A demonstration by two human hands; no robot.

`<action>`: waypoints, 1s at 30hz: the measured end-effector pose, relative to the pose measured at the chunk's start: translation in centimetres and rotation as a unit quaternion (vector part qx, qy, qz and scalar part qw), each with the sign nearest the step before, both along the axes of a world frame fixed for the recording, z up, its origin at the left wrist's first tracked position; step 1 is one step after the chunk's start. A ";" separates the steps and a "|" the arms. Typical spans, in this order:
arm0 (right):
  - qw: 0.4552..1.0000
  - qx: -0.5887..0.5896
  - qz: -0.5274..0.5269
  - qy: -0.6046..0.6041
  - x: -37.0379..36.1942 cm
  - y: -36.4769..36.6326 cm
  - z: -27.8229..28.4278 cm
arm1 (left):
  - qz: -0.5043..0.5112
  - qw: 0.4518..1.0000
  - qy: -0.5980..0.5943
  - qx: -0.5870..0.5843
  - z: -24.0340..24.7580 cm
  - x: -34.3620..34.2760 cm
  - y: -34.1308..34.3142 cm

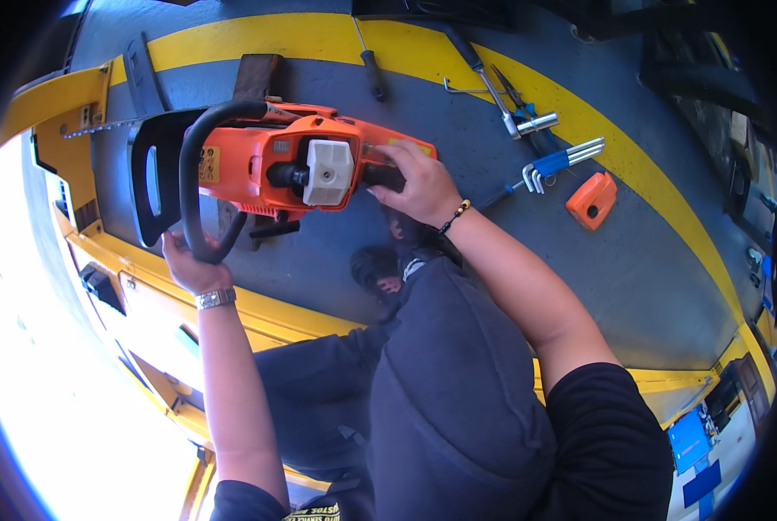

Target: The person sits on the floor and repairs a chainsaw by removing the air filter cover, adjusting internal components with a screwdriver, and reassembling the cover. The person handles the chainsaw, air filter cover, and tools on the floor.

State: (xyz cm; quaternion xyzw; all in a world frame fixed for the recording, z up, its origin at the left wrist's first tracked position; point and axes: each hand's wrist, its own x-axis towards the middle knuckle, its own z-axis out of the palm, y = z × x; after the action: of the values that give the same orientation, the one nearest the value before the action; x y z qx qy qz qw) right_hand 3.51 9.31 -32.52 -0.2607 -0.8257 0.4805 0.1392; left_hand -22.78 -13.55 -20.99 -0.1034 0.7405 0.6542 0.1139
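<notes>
An orange chainsaw (pixel 232 165) is held across in front of me, its bar and chain pointing left. Its top is uncovered, so the white air filter (pixel 329 174) and the black parts beside it show. Around the rear handle at the right, my right hand (pixel 416 181) is closed. My left hand (pixel 196 263) grips the lower part of the black front handle (pixel 196 165), close to the black hand guard (pixel 150 178); some of its fingers are hidden. The orange cover (pixel 592 201) with a black knob lies apart on the floor at the right.
On the grey floor are a screwdriver (pixel 372 76), a ratchet with socket (pixel 493 91), pliers (pixel 512 91) and hex keys in a blue holder (pixel 562 161). A dark block (pixel 256 78) lies behind the saw. A yellow metal frame (pixel 258 311) runs along the left and near side.
</notes>
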 end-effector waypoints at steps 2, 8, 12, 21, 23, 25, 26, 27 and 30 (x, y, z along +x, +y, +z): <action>1.000 0.004 -0.001 -0.006 -0.1 -0.1 0.0 | -0.006 1.000 0.003 0.002 0.0 0.0 -0.1; 0.999 0.030 -0.012 -0.016 -0.2 -0.2 0.3 | 0.005 1.000 0.001 -0.001 0.3 0.2 0.3; 1.000 0.016 -0.010 -0.024 -0.2 -0.2 0.4 | -0.024 1.000 0.000 0.017 -0.1 -0.3 -0.7; 0.941 -0.174 0.167 0.237 0.7 3.1 15.3 | -0.023 1.000 0.003 0.019 -0.1 -0.1 -0.6; 0.881 -0.204 0.281 0.322 0.5 3.1 20.8 | -0.021 1.000 0.008 0.017 -0.2 -0.6 -1.2; 0.863 -0.166 0.323 0.351 0.1 3.0 23.8 | -0.028 0.999 0.003 0.028 -0.4 -0.5 -1.3; 0.860 -0.151 0.320 0.367 0.2 2.6 25.0 | -0.032 0.999 -0.001 0.036 -0.5 -0.4 -1.1; 0.862 -0.152 0.279 0.396 0.0 1.2 25.6 | -0.035 0.998 0.000 0.042 -0.7 -0.4 -1.0; 0.857 -0.153 0.179 0.458 -0.5 -1.2 27.5 | -0.031 0.999 0.009 0.036 -0.4 -0.4 -0.8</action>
State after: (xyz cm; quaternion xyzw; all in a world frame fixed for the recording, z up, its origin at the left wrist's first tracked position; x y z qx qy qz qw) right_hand 3.06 8.10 -4.99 0.1230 -0.6172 0.6822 0.3721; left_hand -23.22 -14.36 -21.39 -0.0698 0.7201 0.6777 0.1313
